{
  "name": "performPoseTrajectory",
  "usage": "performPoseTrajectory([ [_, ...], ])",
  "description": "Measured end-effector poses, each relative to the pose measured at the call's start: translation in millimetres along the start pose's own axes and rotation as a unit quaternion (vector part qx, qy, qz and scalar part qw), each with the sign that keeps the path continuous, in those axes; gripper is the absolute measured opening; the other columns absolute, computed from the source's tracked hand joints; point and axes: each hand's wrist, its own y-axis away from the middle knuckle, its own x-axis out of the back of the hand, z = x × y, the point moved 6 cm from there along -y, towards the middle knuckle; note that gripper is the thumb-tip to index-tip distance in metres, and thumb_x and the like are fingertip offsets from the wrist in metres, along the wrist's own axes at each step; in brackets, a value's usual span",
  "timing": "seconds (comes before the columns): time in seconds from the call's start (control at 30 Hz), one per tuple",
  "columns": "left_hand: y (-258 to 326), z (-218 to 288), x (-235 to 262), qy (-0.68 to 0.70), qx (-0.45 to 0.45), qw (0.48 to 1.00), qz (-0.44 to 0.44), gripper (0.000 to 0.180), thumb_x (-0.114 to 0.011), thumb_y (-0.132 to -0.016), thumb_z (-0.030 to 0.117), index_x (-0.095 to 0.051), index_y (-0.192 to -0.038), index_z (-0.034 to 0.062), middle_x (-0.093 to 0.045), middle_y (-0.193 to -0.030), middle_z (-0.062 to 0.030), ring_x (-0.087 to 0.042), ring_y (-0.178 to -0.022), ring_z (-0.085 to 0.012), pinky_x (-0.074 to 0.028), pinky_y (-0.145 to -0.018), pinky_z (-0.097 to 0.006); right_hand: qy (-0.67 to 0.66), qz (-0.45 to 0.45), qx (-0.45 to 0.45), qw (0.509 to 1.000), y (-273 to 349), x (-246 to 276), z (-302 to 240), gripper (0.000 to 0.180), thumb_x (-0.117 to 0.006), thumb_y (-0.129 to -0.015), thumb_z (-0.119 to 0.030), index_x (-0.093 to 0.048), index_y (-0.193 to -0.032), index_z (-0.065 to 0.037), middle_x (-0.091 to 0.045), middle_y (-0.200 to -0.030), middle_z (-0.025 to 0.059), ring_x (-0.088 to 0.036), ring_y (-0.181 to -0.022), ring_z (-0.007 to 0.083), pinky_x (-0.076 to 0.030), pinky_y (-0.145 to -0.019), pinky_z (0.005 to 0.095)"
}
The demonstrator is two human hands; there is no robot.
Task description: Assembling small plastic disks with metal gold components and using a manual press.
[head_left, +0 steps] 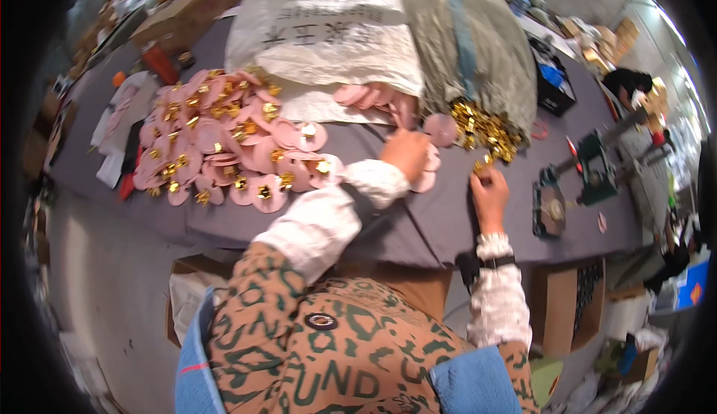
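Observation:
Near the mouth of a white woven sack (pixel 321 59), my left hand (pixel 407 156) is closed with its fingertips against a pink disc (pixel 404 111); the back of the hand partly hides the grip. Other pink discs (pixel 426 182) lie just beside and under that hand, and a flat round pink disc (pixel 441 129) rests to its right. My right hand (pixel 490 194) pinches a small shiny gold bow-like piece (pixel 485 162) between thumb and fingers. Beyond it, a heap of similar gold pieces (pixel 489 132) spills from a greenish woven sack (pixel 478 41).
A spread-out pile of pink discs with gold pieces (pixel 216 141) covers the table's left side. At the right stands a green hand press (pixel 549 209). A black box (pixel 553 78) sits behind it. Cardboard boxes (pixel 567 306) stand below the front edge. Another person (pixel 627 85) is at the far right.

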Motion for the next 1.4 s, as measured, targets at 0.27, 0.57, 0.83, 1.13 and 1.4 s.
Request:
performPoseTrajectory([
  [0.27, -12, 14, -9, 0.011, 0.039, 0.999, 0.033, 0.047, -0.076, -0.069, 0.019, -0.061, -0.111, 0.004, -0.066, -0.101, -0.0169, -0.059, -0.099, -0.0353, -0.048, -0.089, -0.042, -0.085, 0.037, -0.051, 0.994, 14, 11, 9, 0.027, -0.071, -0.077, -0.006, -0.064, -0.102, -0.002, -0.062, -0.088, 0.0065, -0.062, -0.076, 0.0162, -0.051, -0.072, 0.0293],
  [0.57, 63, 4, 43, 0.59, 0.196, 0.783, 0.002, 0.025, -0.07, -0.084, 0.007, -0.064, -0.106, -0.0046, -0.068, -0.098, -0.0078, -0.063, -0.085, -0.0113, -0.053, -0.073, -0.026, -0.235, -0.044, -0.057, 0.969, 25, 0, -60, 0.03, -0.072, -0.079, 0.002, -0.067, -0.109, -0.001, -0.067, -0.099, 0.0052, -0.065, -0.086, 0.012, -0.053, -0.079, 0.0247],
  [0.83, 81, 17, 48, 0.541, 0.162, 0.825, 0.013, 0.023, -0.066, -0.085, 0.01, -0.065, -0.103, -0.0037, -0.07, -0.088, -0.0082, -0.064, -0.076, -0.0101, -0.052, -0.069, -0.027, -0.1, -0.045, 0.181, 0.977, 35, 2, -145, 0.031, -0.077, -0.075, 0.002, -0.071, -0.104, -0.005, -0.068, -0.098, 0.0105, -0.068, -0.086, 0.0201, -0.056, -0.072, 0.0298],
  [1.13, 101, 15, 38, 0.553, 0.166, 0.815, 0.038, 0.024, -0.065, -0.086, 0.014, -0.066, -0.104, -0.0016, -0.071, -0.082, -0.0061, -0.065, -0.076, -0.0088, -0.05, -0.066, -0.027, -0.071, -0.037, 0.195, 0.978, 48, -9, -155, 0.025, -0.077, -0.075, 0.001, -0.071, -0.099, -0.004, -0.068, -0.094, 0.0107, -0.069, -0.08, 0.0196, -0.056, -0.07, 0.0285],
  [1.4, 122, -10, 66, 0.263, 0.058, 0.957, 0.11, 0.023, -0.064, -0.086, 0.017, -0.065, -0.106, 0.0055, -0.067, -0.094, -0.0175, -0.063, -0.086, -0.0365, -0.05, -0.072, -0.041, -0.375, -0.112, -0.228, 0.892, 71, -65, -133, 0.023, -0.072, -0.083, 0.001, -0.067, -0.106, 0.002, -0.069, -0.094, 0.0039, -0.065, -0.081, 0.01, -0.054, -0.074, 0.0229],
])
